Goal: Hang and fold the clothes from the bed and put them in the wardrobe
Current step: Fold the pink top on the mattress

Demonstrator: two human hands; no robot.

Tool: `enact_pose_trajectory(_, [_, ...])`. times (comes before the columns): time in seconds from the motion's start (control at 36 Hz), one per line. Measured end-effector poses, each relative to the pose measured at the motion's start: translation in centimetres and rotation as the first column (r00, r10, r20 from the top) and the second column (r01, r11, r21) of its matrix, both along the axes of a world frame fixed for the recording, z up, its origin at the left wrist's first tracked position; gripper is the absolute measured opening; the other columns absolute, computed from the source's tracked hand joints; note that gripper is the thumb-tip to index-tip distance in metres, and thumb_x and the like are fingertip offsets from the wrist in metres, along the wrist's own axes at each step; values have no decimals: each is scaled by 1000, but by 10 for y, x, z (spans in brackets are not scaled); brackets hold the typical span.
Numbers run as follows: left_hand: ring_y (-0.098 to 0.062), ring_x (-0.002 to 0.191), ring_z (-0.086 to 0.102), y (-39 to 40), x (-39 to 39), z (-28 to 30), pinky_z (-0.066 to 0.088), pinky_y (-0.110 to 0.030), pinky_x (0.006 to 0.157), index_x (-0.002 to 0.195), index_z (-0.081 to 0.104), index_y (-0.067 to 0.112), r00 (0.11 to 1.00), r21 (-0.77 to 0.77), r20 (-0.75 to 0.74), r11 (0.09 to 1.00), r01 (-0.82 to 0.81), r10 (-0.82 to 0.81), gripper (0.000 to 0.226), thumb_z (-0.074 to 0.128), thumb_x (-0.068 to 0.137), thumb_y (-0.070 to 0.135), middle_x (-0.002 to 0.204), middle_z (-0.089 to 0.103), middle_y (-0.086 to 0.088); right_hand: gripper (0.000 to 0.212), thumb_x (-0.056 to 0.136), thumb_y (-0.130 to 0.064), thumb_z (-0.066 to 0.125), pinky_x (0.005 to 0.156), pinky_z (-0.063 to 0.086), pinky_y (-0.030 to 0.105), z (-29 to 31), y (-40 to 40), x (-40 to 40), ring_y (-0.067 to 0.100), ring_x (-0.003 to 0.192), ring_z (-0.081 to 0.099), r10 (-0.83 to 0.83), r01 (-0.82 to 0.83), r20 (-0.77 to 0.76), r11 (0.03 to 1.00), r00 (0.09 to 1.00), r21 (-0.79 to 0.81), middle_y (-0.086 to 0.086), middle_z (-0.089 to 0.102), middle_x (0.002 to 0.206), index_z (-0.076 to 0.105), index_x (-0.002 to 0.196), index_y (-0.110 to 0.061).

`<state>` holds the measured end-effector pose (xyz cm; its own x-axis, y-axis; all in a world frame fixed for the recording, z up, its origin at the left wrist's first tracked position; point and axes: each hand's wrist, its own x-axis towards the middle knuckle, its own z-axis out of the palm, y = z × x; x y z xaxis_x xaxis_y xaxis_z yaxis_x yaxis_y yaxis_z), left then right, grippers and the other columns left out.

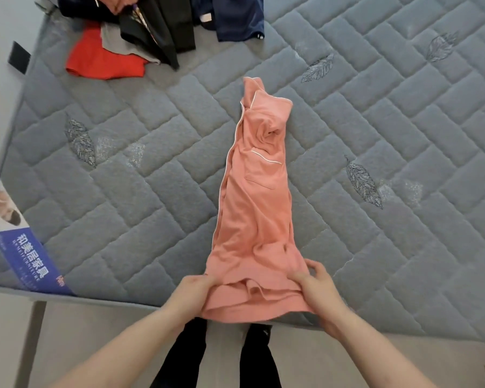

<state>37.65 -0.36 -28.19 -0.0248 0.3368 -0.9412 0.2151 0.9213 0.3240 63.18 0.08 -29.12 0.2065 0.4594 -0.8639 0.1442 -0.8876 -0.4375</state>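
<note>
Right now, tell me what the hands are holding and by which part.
Both hold the pink garment by its near hem end at the mattress edge: left hand on the left corner, right hand on the right.

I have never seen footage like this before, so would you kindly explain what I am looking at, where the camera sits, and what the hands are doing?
There is no machine here: a person is working with two bare hands. The single picture comes from a wide-angle camera worn on the person's head, looking forward and down, so the forearms reach in from the bottom edge.

The grey quilted surface is a bare mattress. A pink garment with white piping lies stretched along it, folded lengthwise into a narrow strip. The left hand and the right hand each grip its near end at the mattress edge.

At the far corner lies a pile of other clothes, among them a red garment and a navy one. The wardrobe is not in view.
</note>
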Motion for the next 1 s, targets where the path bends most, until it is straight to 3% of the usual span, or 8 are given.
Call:
enact_pose_trajectory(0.17, [-17, 61, 54, 91, -3, 14, 39, -23, 50, 82, 70, 22, 969, 34, 81, 971, -237, 234, 13, 60, 88, 29, 70, 59, -2, 28, 90, -7, 63, 37, 39, 18, 17, 84, 1, 7, 46, 54, -226, 223, -267, 974, 937, -39, 1, 65, 71, 71, 117, -11])
enact_pose_trajectory(0.39, [-16, 56, 60, 191, 12, -11, 43, -22, 45, 81, 63, 16, 930, 35, 69, 931, -364, 361, 20, 51, 93, 26, 73, 66, -3, 49, 101, -41, 48, 47, 54, 20, 1, 173, -11, 18, 82, 74, -416, 400, -360, 908, 835, -123, 13, 76, 106, 70, 117, -1])
enact_pose_trajectory(0.56, [-24, 102, 63, 203, 7, -34, 51, -36, 89, 111, 64, 14, 923, 380, -339, 924, -43, 182, 49, 61, 82, 53, 112, 67, -3, 37, 96, -27, 56, 61, 63, 38, -22, 180, -20, 25, 77, 74, -309, 326, -157, 940, 938, 102, 7, 70, 105, 53, 129, -12])
enact_pose_trajectory(0.64, [-18, 112, 55, 186, 7, -35, 45, -35, 95, 125, 54, 16, 936, 449, -346, 887, 103, 66, 67, 69, 75, 57, 121, 50, 2, 47, 91, -31, 66, 83, 61, 44, -32, 168, -19, 14, 83, 73, -76, 48, 81, 950, 994, 307, -12, 68, 106, 42, 132, -32])
enact_pose_trajectory(0.72, [-18, 118, 48, 162, 5, -43, 41, -36, 106, 141, 42, 14, 951, 329, -308, 939, 102, 4, 90, 73, 68, 57, 128, 37, 1, 52, 88, -26, 72, 77, 53, 23, -34, 153, -21, 5, 84, 68, 111, -192, 235, 915, 966, 356, -14, 59, 120, 45, 132, -33])
enact_pose_trajectory(0.86, [-26, 121, 49, 122, 6, -54, 46, -40, 100, 144, 33, 12, 954, 52, -298, 999, -5, 20, 91, 80, 76, 50, 144, 38, -7, 75, 78, -28, 82, 74, 54, 29, -45, 136, -26, 10, 84, 70, 127, -220, 280, 918, 952, 330, -4, 51, 127, 40, 140, -31])
enact_pose_trajectory(0.94, [-23, 101, 64, 104, 11, -52, 56, -39, 79, 126, 45, 10, 981, -206, -135, 965, -163, 137, 70, 77, 77, 49, 117, 63, -3, 82, 78, -27, 83, 68, 48, 23, -47, 129, -33, 11, 81, 69, 54, -138, 254, 935, 966, 326, -2, 62, 108, 33, 142, -29])
enact_pose_trajectory(1.0, [-18, 74, 70, 97, 15, -51, 56, -33, 71, 104, 58, 8, 989, -255, 43, 959, -123, 139, 29, 70, 89, 29, 83, 69, -2, 81, 80, -24, 83, 71, 47, 21, -49, 128, -39, 10, 82, 68, 2, -77, 229, 946, 973, 316, -4, 70, 93, 31, 143, -25])
